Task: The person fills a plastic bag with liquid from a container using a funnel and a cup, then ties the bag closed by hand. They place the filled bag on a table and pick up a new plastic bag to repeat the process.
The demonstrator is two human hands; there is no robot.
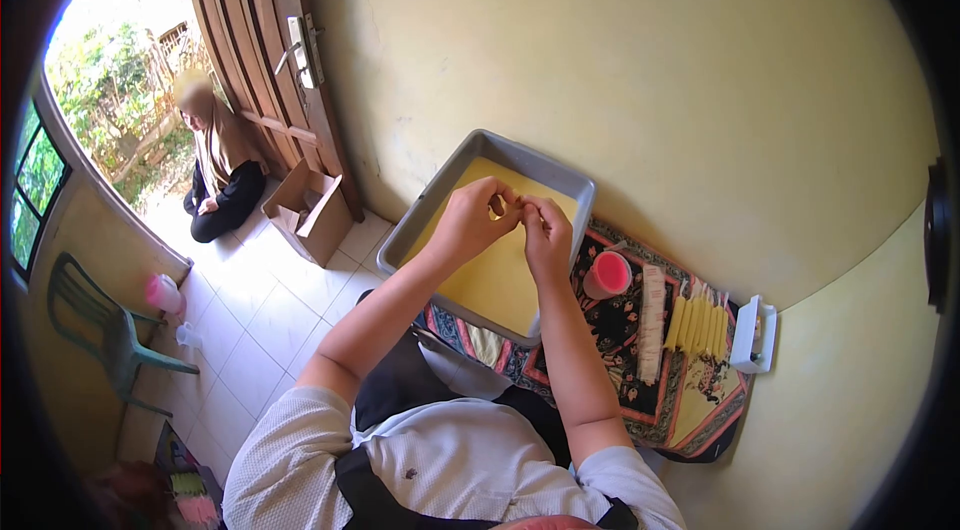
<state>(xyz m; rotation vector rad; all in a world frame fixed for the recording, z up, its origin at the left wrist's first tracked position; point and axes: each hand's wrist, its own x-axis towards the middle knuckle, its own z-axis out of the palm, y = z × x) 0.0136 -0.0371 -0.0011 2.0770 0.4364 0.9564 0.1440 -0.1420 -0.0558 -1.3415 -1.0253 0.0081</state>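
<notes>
Both my hands meet over a deep grey tray (432, 196) whose bottom is covered by a smooth yellow layer (492, 282). My left hand (478, 214) is curled, thumb and index finger pinched together. Close beside it, my right hand (547, 235) also pinches, its fingertips touching or nearly touching the left ones. Whatever sits between the fingertips is too small to make out. The tray rests on a patterned dark cloth (625, 355). To the right of my right hand stands a cup with bright pink-red contents (608, 274).
On the cloth lie a long whitish strip (651, 325) and a row of pale yellow sticks (697, 327), with a small white box (753, 335) beyond. Leftward are a cardboard box (308, 215), a green chair (110, 330) and a person (222, 165) seated by the open door (262, 40).
</notes>
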